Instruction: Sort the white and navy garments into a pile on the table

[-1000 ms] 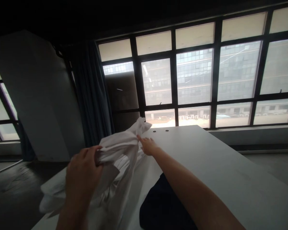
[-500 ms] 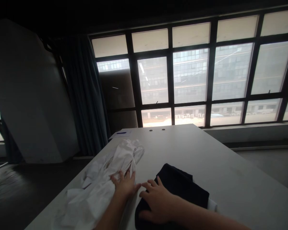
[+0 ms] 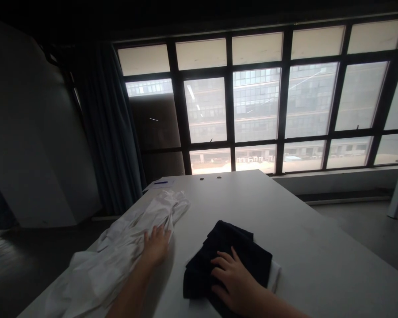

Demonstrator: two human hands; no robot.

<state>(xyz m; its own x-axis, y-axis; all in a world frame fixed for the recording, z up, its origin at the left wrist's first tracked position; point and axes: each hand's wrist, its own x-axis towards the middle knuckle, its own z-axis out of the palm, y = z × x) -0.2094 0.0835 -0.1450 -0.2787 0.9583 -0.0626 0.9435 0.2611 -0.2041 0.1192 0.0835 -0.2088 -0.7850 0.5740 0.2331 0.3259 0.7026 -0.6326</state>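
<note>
Head view: wide dark-framed window (image 3: 255, 106) across the far side. White table (image 3: 301, 247) runs from the near edge toward it. Blue-grey curtain (image 3: 109, 132) hangs left, beyond the table. On the table's left side, a long white cloth (image 3: 96, 269), rumpled, stretched lengthwise. Near the middle of the table's close end, a dark cloth (image 3: 239, 247), layered in folds, well apart from the far edge.

Right hand (image 3: 230, 276) lies on the dark cloth, fingers spread wide. Left hand (image 3: 155, 247) palm down at the white cloth's right side, fingers loosely spread; cannot tell if any fabric is pinched. Sheet of paper (image 3: 158, 186) at the far left corner. White edge (image 3: 274, 276) peeks from the dark cloth's right side. Blue pen (image 3: 161, 182) on the paper. Two small round fittings (image 3: 219, 177) near the far edge.
</note>
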